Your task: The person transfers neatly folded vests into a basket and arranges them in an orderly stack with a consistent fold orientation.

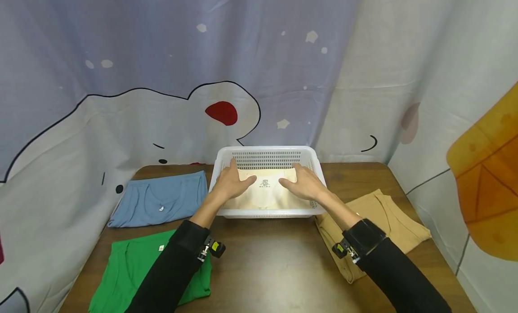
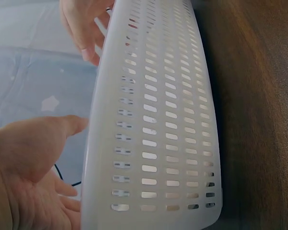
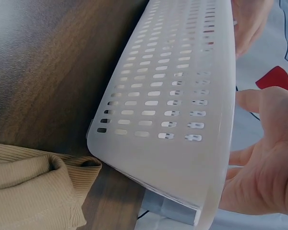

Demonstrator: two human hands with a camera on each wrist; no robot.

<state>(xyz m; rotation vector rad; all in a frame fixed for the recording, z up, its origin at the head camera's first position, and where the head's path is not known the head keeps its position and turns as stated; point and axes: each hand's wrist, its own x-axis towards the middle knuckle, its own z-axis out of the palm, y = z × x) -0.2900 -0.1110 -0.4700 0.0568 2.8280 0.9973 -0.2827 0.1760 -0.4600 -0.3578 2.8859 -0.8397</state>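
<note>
A white perforated plastic basket (image 1: 267,213) stands at the back of the wooden table. Inside it lies a folded cream garment (image 1: 265,199) with small dark print near its upper middle. My left hand (image 1: 231,181) reaches over the basket's left part, thumb stretched toward the middle. Mirroring it, my right hand (image 1: 304,183) reaches over the right part with its thumb also out. Both wrist views show the basket's slotted front wall (image 2: 156,120), with the hands above its rim; the wall partly hides the fingers (image 3: 241,158). Neither hand visibly grips anything.
A folded blue garment (image 1: 162,198) lies left of the basket, with a green one (image 1: 125,263) nearer the front. On the right is a folded tan garment (image 1: 384,218), partly under the right forearm. A patterned curtain (image 1: 170,124) hangs behind the table.
</note>
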